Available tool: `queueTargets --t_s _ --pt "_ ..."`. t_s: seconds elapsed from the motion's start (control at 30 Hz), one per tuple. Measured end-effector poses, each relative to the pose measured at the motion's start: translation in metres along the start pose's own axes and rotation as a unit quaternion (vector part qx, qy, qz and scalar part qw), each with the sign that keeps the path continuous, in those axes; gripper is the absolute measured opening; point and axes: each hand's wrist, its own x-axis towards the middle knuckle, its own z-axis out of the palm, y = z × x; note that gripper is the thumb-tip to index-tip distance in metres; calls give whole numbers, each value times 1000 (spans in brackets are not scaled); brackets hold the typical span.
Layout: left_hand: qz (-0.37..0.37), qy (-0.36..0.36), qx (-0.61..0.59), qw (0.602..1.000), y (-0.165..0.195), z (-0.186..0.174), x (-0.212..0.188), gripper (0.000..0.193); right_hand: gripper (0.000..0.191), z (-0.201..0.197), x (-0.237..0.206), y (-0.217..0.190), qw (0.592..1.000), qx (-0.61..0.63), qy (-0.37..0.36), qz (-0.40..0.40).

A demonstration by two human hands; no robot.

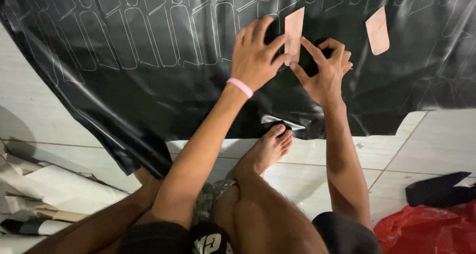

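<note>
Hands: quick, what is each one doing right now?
Left hand: open, fingers spread, pressing the pink template flat on the black sheet.
Right hand: curled at the template's edge; what it holds cannot be told.

Black sheet [148, 60]: cut off by top, left and right edges. Red bag [426, 231]: cropped at bottom right. Right hand [325, 70]: any held tool too small to tell.

Glossy black sheet [148, 75], matt cardboard template [293, 33]

A home floor workshop: white tiled floor [436, 140], traced black sheet [148, 60], paper rolls [44, 194].
</note>
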Motion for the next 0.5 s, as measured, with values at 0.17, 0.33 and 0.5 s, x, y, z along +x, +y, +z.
queueTargets --t_s 0.17,0.33,0.5 --pt "13 -34 93 995 11 11 14 30 60 0 -1 3 1000 8 -9 -4" --pt "27 19 3 999 2 6 8 36 57 3 -4 6 1000 -1 -4 -30" --pt "66 -47 133 988 8 9 14 25 58 -3 1 12 998 52 -46 -6"
